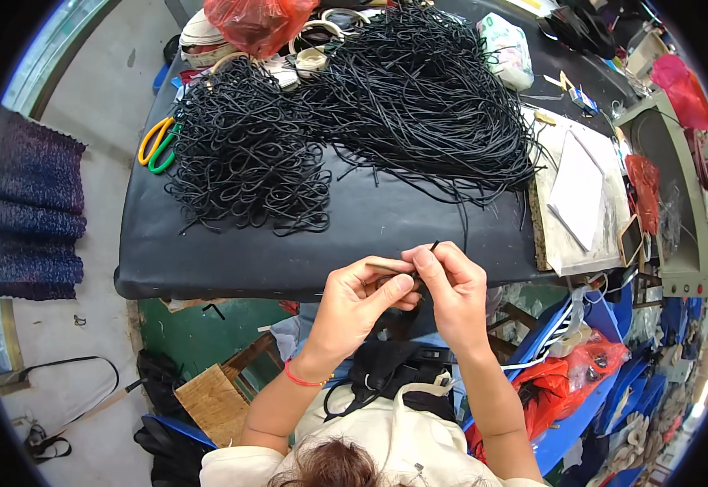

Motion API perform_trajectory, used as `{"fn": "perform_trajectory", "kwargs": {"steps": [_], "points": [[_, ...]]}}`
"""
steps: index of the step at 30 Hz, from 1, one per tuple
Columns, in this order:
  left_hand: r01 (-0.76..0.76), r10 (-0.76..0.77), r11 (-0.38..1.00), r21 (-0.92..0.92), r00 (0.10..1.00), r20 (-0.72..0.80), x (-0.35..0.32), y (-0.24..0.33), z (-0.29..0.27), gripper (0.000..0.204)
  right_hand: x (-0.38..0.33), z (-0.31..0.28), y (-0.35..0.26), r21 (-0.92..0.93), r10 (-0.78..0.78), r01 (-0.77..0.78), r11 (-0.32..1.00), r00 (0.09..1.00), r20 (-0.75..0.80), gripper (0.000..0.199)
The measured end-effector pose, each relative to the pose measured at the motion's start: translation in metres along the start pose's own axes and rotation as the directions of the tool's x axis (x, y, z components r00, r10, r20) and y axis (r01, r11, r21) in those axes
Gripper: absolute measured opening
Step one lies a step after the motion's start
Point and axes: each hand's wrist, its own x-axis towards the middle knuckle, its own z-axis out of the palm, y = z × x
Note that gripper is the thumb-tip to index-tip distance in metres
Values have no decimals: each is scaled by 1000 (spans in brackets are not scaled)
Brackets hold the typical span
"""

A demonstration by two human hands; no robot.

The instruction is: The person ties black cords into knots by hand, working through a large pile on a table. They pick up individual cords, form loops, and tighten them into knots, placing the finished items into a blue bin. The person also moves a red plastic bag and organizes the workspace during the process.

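Note:
My left hand [356, 302] and my right hand [453, 294] meet just past the front edge of the black-covered table [208, 264]. Both are closed, thumbs and fingers pinched around a black cord [435, 246], whose short end sticks up above the right fingertips. Most of that cord is hidden by the fingers. Beyond the hands, a heap of looped black cords [248, 154] lies on the left part of the table. A larger tangle of long black cords [443, 105] spreads behind it to the right. Scissors [156, 143] with orange and green handles poke out beside the looped heap.
On the right, a worn board [549, 227] carries a white sheet [579, 191]. A red plastic bag [261, 20] and a white-green packet [506, 50] stand at the back. Below the table are a wooden stool [214, 404] and a blue bin [565, 406] with red bags.

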Motion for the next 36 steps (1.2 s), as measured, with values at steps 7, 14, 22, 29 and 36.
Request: {"fn": "perform_trajectory", "kwargs": {"steps": [7,14,22,29,36], "points": [[-85,131,950,299,982,-138,-9,0,-13,16,19,3,12,-125,81,-64,990,988,132,21],[18,677,230,973,715,-173,16,39,-86,12,103,-19,16,-807,-624,421,415,777,85,8],[102,788,140,985,591,-173,46,38,-96,26,123,-31,19,-864,-625,440,246,753,206,10],[-160,851,-114,981,494,179,12,45,-53,39,70,-17,-23,-701,-690,626,343,674,263,24],[-203,203,787,583,977,66,-2,41,-14,20,26,-15,-39,-619,-579,702,353,683,444,34]]}}
